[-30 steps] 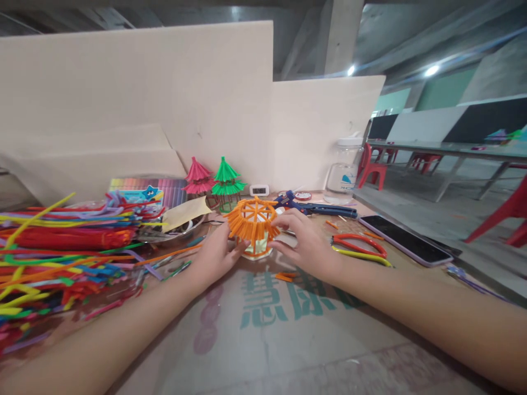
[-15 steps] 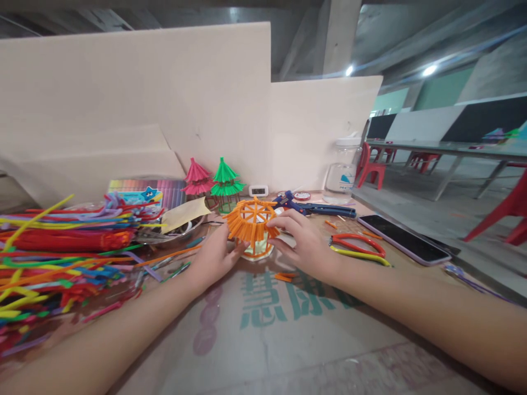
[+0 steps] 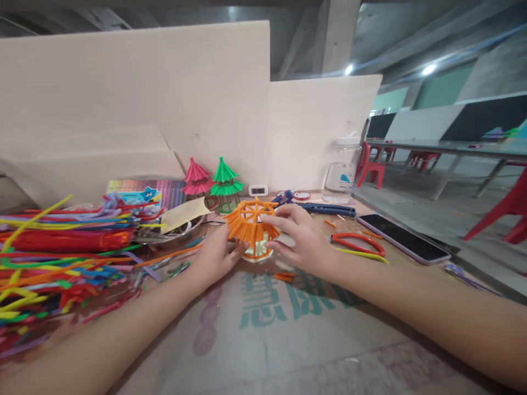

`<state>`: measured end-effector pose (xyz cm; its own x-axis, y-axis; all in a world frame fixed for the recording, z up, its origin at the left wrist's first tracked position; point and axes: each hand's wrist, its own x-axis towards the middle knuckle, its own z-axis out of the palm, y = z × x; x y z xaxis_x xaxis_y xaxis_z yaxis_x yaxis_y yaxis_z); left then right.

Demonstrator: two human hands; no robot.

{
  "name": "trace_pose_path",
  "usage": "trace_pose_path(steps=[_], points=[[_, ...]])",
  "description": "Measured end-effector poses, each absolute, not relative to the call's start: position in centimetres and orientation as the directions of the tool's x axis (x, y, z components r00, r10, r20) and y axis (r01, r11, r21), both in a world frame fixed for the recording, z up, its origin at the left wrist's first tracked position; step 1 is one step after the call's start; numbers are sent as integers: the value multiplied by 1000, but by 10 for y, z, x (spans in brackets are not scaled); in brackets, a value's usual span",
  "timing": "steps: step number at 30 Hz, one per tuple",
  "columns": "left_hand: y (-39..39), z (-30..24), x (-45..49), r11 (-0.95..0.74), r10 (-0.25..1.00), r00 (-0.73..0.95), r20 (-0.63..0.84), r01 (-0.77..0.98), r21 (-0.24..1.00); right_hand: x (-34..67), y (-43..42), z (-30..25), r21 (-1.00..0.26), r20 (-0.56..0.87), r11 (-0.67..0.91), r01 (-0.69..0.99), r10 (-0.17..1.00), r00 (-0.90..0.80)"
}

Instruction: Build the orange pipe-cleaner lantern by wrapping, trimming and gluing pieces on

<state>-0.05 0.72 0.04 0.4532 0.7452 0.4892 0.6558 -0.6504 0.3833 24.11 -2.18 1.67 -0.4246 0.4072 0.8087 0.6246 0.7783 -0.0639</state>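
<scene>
A small orange pipe-cleaner pavilion (image 3: pixel 251 222) stands upright on the table between my hands. Its roof is a ring of short slanting strips with a spoked, uncovered top, and a pale base shows below the posts. My left hand (image 3: pixel 218 249) grips it from the left, thumb low by the base, the other fingers partly hidden behind the roof. On the right, my right hand (image 3: pixel 302 236) has the roof's edge between its index finger, which reaches over the top rim, and its thumb lower down. Orange cut pieces (image 3: pixel 284 276) lie in front.
Many coloured pipe cleaners (image 3: pixel 61 258) are heaped at left, near a metal bowl (image 3: pixel 177 233). Pink (image 3: pixel 196 176) and green (image 3: pixel 224 178) pavilions stand behind. At right are a glue gun (image 3: pixel 288 197), red-and-yellow-handled pliers (image 3: pixel 358 241), a phone (image 3: pixel 403 238) and a water bottle (image 3: pixel 341 170).
My right hand has shifted slightly left, its index finger reaching further over the roof's top rim. The left hand and the pavilion stay nearly where they were.
</scene>
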Motion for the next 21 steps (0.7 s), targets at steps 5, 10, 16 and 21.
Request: trace_pose_path(steps=[5, 10, 16, 21], points=[[6, 3, 1, -654, 742, 456, 492, 657, 376, 241, -22, 19, -72, 808, 783, 618, 409, -424], [7, 2, 1, -658, 739, 458, 493, 647, 386, 241, -21, 18, -107, 807, 790, 604, 423, -412], [7, 2, 0, -657, 742, 460, 487, 640, 398, 242, -20, 16, -88, 817, 793, 603, 404, -412], [6, 2, 0, -657, 739, 460, 491, 654, 375, 241, -21, 15, -68, 819, 792, 607, 391, -419]])
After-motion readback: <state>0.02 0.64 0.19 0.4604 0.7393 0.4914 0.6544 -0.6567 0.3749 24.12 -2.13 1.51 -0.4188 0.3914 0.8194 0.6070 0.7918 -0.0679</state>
